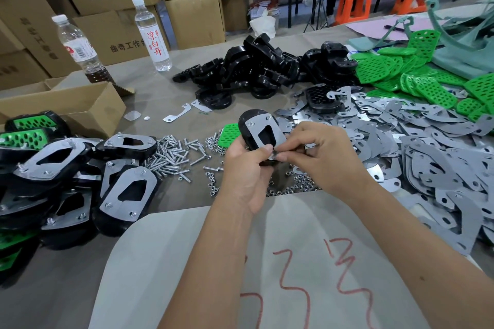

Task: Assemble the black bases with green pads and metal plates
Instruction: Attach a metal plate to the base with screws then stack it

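Note:
My left hand [247,168] grips a black base [247,121] tilted up above the table, with a metal plate [263,133] lying on its upper face. My right hand [320,157] pinches something small at the plate's near edge; what it is stays hidden by the fingertips. A green pad [227,136] lies on the table just behind the held base. Screws [173,155] and nuts [296,185] are scattered under and left of my hands.
Finished assemblies [66,181] are piled at the left. Loose black bases [256,69] heap at the back centre, green pads [417,72] at the back right, metal plates [427,147] on the right. Two bottles [152,35] and a cardboard box [80,107] stand at the back left.

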A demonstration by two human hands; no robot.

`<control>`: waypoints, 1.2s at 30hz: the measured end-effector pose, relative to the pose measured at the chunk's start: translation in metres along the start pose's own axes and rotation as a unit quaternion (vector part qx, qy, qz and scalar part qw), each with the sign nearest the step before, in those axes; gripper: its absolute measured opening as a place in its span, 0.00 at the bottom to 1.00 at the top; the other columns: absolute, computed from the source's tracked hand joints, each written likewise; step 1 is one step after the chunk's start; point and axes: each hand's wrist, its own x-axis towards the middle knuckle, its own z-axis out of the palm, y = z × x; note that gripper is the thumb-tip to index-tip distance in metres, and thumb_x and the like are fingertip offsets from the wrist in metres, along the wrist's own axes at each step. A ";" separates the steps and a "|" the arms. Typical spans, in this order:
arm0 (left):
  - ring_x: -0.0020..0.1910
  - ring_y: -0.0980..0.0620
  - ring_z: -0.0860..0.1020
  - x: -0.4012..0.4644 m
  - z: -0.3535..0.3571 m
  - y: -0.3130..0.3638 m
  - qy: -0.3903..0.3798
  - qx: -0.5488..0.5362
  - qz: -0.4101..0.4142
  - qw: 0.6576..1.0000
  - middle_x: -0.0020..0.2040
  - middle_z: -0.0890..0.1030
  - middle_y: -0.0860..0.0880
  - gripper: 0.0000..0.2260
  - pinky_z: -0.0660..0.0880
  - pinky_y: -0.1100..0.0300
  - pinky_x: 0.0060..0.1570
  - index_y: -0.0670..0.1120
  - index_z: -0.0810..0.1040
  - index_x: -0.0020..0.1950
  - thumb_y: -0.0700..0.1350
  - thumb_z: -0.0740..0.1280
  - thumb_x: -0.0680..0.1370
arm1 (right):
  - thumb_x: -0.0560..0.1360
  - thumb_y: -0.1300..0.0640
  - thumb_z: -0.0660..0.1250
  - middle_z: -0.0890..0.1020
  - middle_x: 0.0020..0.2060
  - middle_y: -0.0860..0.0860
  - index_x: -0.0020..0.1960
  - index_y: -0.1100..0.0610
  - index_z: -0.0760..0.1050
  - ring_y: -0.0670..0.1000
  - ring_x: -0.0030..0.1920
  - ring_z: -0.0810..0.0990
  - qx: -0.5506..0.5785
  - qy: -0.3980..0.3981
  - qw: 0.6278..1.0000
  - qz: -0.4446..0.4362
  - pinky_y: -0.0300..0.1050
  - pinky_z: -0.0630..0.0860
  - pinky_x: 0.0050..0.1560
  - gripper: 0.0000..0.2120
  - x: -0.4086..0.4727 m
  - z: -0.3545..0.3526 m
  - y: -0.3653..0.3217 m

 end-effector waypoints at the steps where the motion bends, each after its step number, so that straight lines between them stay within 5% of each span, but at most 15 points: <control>1: 0.54 0.37 0.82 -0.001 0.000 0.000 -0.005 -0.010 -0.004 1.000 0.60 0.82 0.31 0.16 0.81 0.44 0.56 0.33 0.74 0.66 0.26 0.57 0.80 | 0.71 0.66 0.80 0.82 0.40 0.54 0.46 0.58 0.88 0.53 0.40 0.80 0.007 0.004 1.000 0.003 0.45 0.74 0.39 0.06 0.000 0.000 0.000; 6: 0.50 0.39 0.86 -0.002 -0.003 0.005 -0.030 -0.056 -0.039 0.997 0.57 0.84 0.33 0.14 0.85 0.48 0.47 0.32 0.76 0.64 0.26 0.56 0.81 | 0.72 0.67 0.78 0.80 0.40 0.55 0.48 0.58 0.88 0.39 0.41 0.79 0.048 -0.015 0.999 0.017 0.29 0.73 0.47 0.07 0.000 -0.004 -0.002; 10: 0.53 0.38 0.85 -0.002 -0.001 0.002 -0.017 -0.061 -0.041 0.997 0.60 0.82 0.32 0.17 0.84 0.46 0.53 0.32 0.74 0.68 0.26 0.57 0.81 | 0.69 0.66 0.81 0.78 0.35 0.60 0.40 0.57 0.86 0.44 0.33 0.72 0.035 0.019 0.999 -0.004 0.28 0.73 0.47 0.07 0.000 0.000 -0.007; 13: 0.50 0.40 0.86 -0.003 0.004 0.000 -0.015 -0.084 -0.042 0.995 0.57 0.84 0.34 0.17 0.85 0.49 0.48 0.33 0.73 0.68 0.26 0.56 0.81 | 0.66 0.63 0.83 0.79 0.33 0.52 0.35 0.53 0.82 0.44 0.32 0.70 0.031 0.068 0.997 -0.007 0.29 0.73 0.45 0.11 -0.001 0.003 -0.008; 19: 0.49 0.43 0.84 0.001 0.002 0.003 0.024 -0.115 -0.030 0.993 0.54 0.84 0.38 0.16 0.80 0.60 0.34 0.35 0.76 0.65 0.27 0.56 0.82 | 0.70 0.63 0.81 0.76 0.43 0.48 0.53 0.51 0.88 0.44 0.40 0.75 0.020 -0.002 1.000 0.020 0.39 0.77 0.41 0.13 0.000 0.005 -0.002; 23: 0.51 0.40 0.84 0.003 -0.001 0.003 0.037 -0.116 -0.034 0.992 0.55 0.84 0.36 0.14 0.84 0.52 0.41 0.35 0.77 0.64 0.29 0.57 0.83 | 0.70 0.65 0.81 0.75 0.44 0.52 0.44 0.55 0.86 0.40 0.45 0.78 0.068 0.025 0.997 0.028 0.40 0.75 0.44 0.07 -0.002 0.006 -0.001; 25: 0.49 0.41 0.86 0.005 -0.003 0.004 0.043 -0.122 -0.032 0.991 0.51 0.86 0.38 0.13 0.85 0.49 0.45 0.35 0.78 0.60 0.29 0.57 0.83 | 0.70 0.63 0.81 0.75 0.43 0.55 0.39 0.56 0.83 0.53 0.41 0.76 0.067 0.056 0.996 0.015 0.46 0.74 0.41 0.07 -0.001 0.004 0.001; 29: 0.46 0.43 0.86 0.005 -0.005 0.005 0.065 -0.097 -0.036 0.993 0.52 0.86 0.39 0.12 0.84 0.55 0.40 0.36 0.79 0.62 0.30 0.58 0.83 | 0.71 0.62 0.80 0.73 0.45 0.51 0.60 0.50 0.85 0.46 0.36 0.69 0.033 -0.017 0.999 0.024 0.37 0.70 0.42 0.19 -0.003 0.008 -0.003; 31: 0.53 0.40 0.85 0.006 -0.007 0.007 0.070 -0.096 -0.030 0.992 0.57 0.85 0.36 0.14 0.84 0.52 0.47 0.34 0.77 0.66 0.29 0.58 0.83 | 0.72 0.59 0.80 0.72 0.41 0.49 0.47 0.52 0.87 0.45 0.36 0.69 0.025 -0.012 0.999 0.026 0.35 0.68 0.42 0.05 -0.004 0.009 -0.006; 33: 0.62 0.35 0.81 0.010 -0.011 0.010 0.080 -0.118 -0.021 0.990 0.65 0.80 0.31 0.16 0.80 0.44 0.61 0.31 0.72 0.70 0.29 0.56 0.83 | 0.75 0.56 0.77 0.70 0.35 0.49 0.30 0.56 0.74 0.45 0.35 0.69 0.031 0.046 0.998 0.015 0.37 0.66 0.40 0.19 -0.004 0.005 -0.002; 34: 0.65 0.34 0.79 0.012 -0.014 0.012 0.087 -0.130 -0.018 0.988 0.66 0.78 0.29 0.17 0.76 0.42 0.66 0.29 0.70 0.71 0.29 0.55 0.83 | 0.76 0.55 0.76 0.69 0.33 0.49 0.29 0.57 0.69 0.45 0.34 0.68 0.027 0.061 0.998 0.004 0.37 0.65 0.39 0.23 -0.004 0.002 0.002; 36: 0.65 0.34 0.80 0.014 -0.016 0.014 0.088 -0.139 -0.016 0.986 0.67 0.78 0.29 0.17 0.76 0.41 0.67 0.29 0.70 0.72 0.28 0.55 0.83 | 0.79 0.53 0.73 0.72 0.33 0.52 0.35 0.60 0.77 0.44 0.34 0.69 0.033 0.056 0.998 -0.006 0.38 0.65 0.38 0.17 -0.005 0.002 -0.002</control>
